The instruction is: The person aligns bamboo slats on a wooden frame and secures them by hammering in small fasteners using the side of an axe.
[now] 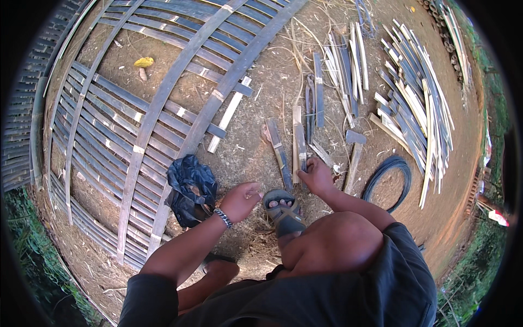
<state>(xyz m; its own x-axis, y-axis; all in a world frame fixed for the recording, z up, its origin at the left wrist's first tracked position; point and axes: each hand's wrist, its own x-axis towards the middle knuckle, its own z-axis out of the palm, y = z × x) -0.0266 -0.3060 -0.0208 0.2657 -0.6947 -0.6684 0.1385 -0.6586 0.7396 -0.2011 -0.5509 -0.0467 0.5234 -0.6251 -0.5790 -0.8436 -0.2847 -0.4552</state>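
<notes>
a black plastic bag [188,204] lies crumpled, contents unclear, near the loosely curled, unoccupied left hand [241,199]; the right hand [317,177] touches a bamboo strip [297,128], whether gripping i cannot tell, on bare earth [245,158], with a slatted panel [155,111] leftward and greenery [32,245] beyond

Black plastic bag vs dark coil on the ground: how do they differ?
Shape: the black plastic bag is crumpled and irregular; the dark coil forms a ring.
Make-up: the bag is wrinkled sheet; the coil is thin looped strands.
Place: the bag is beside the left hand; the coil lies off to the person's right.
Shared: both dark, both on the ground.
</notes>
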